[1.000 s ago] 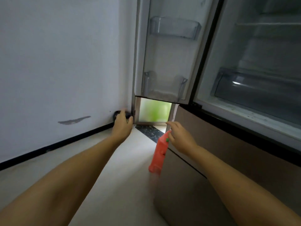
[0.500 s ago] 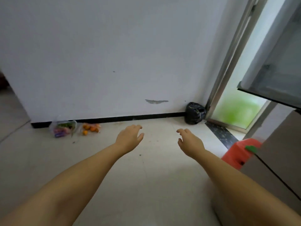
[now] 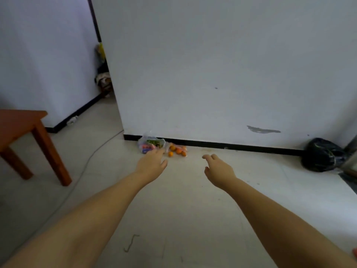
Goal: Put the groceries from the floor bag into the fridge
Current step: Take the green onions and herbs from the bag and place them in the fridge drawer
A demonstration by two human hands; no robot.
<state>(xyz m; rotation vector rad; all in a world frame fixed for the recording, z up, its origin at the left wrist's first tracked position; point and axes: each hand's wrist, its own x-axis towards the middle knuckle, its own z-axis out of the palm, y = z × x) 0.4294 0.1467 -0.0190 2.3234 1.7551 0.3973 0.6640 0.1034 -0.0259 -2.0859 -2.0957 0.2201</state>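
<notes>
A clear plastic grocery bag (image 3: 149, 144) with green and pink items lies on the floor against the black skirting of the white wall. Beside it, to the right, lie several small oranges (image 3: 177, 149). My left hand (image 3: 152, 163) reaches forward, open and empty, its fingertips overlapping the bag's lower edge in the view. My right hand (image 3: 219, 170) is held out, open and empty, to the right of the oranges. The fridge is out of view.
A brown wooden table (image 3: 29, 136) stands at the left. A thin cable (image 3: 90, 157) runs across the floor past the table. A black plastic bag (image 3: 322, 154) sits by the wall at the right. Clutter (image 3: 102, 78) fills the gap behind the wall's left end.
My view has swung left from the open fridge to the wall and floor. The grocery bag and oranges are now in the centre, and both hands extend toward them.
</notes>
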